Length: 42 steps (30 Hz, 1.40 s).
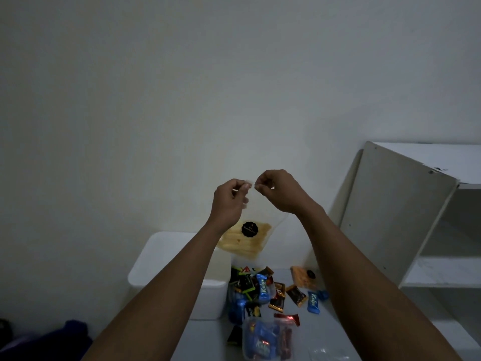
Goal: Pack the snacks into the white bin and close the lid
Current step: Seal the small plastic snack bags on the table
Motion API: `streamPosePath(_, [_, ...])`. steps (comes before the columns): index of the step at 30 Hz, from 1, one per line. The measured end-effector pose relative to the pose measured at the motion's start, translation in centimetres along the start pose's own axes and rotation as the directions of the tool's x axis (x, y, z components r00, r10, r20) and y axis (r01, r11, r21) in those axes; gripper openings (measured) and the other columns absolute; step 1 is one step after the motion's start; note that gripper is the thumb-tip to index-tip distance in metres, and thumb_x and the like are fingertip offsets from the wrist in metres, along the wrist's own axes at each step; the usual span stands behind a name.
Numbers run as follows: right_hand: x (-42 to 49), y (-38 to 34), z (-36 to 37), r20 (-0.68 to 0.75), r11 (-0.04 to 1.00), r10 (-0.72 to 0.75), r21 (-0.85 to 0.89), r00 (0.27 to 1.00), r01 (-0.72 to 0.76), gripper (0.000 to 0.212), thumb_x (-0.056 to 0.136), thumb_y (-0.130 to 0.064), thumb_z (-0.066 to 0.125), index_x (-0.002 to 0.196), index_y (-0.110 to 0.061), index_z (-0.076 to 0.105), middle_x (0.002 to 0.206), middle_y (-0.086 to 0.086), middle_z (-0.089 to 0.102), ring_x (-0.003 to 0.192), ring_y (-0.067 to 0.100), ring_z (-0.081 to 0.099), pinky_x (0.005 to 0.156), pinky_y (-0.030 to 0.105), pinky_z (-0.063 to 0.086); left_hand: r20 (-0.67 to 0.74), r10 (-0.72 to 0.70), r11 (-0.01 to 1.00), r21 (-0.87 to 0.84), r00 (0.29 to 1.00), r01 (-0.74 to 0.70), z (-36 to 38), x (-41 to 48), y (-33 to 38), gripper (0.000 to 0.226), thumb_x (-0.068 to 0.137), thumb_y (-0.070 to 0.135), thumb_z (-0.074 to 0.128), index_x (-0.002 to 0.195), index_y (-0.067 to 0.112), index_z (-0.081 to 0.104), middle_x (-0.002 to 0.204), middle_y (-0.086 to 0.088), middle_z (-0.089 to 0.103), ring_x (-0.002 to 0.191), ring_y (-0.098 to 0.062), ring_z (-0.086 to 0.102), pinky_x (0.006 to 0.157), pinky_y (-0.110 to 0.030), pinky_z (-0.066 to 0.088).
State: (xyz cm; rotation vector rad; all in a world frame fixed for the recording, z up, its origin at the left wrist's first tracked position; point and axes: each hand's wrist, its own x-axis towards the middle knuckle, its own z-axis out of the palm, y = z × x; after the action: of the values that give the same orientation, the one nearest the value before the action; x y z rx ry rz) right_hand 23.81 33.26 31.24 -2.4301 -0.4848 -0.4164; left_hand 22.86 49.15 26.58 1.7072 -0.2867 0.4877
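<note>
Both my hands hold up a clear pouch (pixel 256 225) of pale yellow sticks with a round black label, pinched at its top edge. My left hand (pixel 230 201) grips the left of that edge and my right hand (pixel 277 190) grips the right. The pouch hangs above the white bin (pixel 166 256), which stands on the table's left with its lid on. Several small wrapped snacks (pixel 273 293) in blue, black, brown and red lie scattered on the table to the bin's right. A clear bag of blue and red candies (pixel 265 340) lies nearest to me.
An orange cracker pack (pixel 302 278) with a black label lies at the back of the table. A white open shelf unit (pixel 426 230) stands to the right. Behind everything is a plain white wall. Dark cloth (pixel 52 340) lies on the floor at lower left.
</note>
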Motion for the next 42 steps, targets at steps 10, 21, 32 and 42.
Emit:
streamPosePath(10, [-0.1,-0.5,0.1,0.026,0.991,-0.036,-0.129,0.999,0.039,0.015,0.099,-0.040,0.052,0.096,-0.027,0.060,0.096,-0.010,0.065,0.094,0.016,0.060,0.101,0.055,0.037,0.009,-0.018,0.999,-0.050,1.000,0.019,0.1,0.1,-0.1,0.018,0.098,0.019,0.058,0.102,0.008,0.072,0.082,-0.001,0.068,0.070,-0.014,0.064,0.076,-0.049,0.061])
streamPosePath(21, [-0.6,-0.1,-0.1,-0.012,0.998,0.009,-0.068,1.000,-0.010,0.018,0.101,-0.037,0.050,0.093,-0.024,0.061,0.093,-0.007,0.066,0.088,0.018,0.061,0.090,0.047,0.047,-0.028,-0.023,1.000,0.015,0.999,0.023,1.2,0.5,0.5,0.017,0.100,0.024,0.055,0.102,0.013,0.068,0.090,0.006,0.068,0.070,-0.006,0.062,0.067,-0.017,0.050])
streamPosePath(32, [-1.6,1.2,0.2,-0.055,0.996,-0.001,-0.091,0.998,-0.004,0.021,0.105,-0.033,0.039,0.091,-0.020,0.049,0.090,-0.007,0.056,0.081,0.019,0.053,0.089,0.044,0.044,0.038,-0.109,0.990,-0.090,0.993,0.112,1.3,0.7,1.2,0.017,0.095,0.027,0.062,0.098,0.012,0.070,0.095,0.002,0.068,0.073,-0.011,0.060,0.069,-0.029,0.053])
streamPosePath(42, [-1.3,1.4,-0.1,0.024,0.995,0.027,-0.093,0.999,-0.025,0.018,0.103,-0.037,0.045,0.095,-0.024,0.056,0.092,-0.011,0.058,0.087,0.018,0.056,0.094,0.047,0.044,-0.007,-0.183,0.982,-0.040,0.983,0.183,0.6,1.0,0.8,0.018,0.097,0.023,0.058,0.094,0.008,0.069,0.077,0.002,0.060,0.072,-0.014,0.055,0.072,-0.032,0.050])
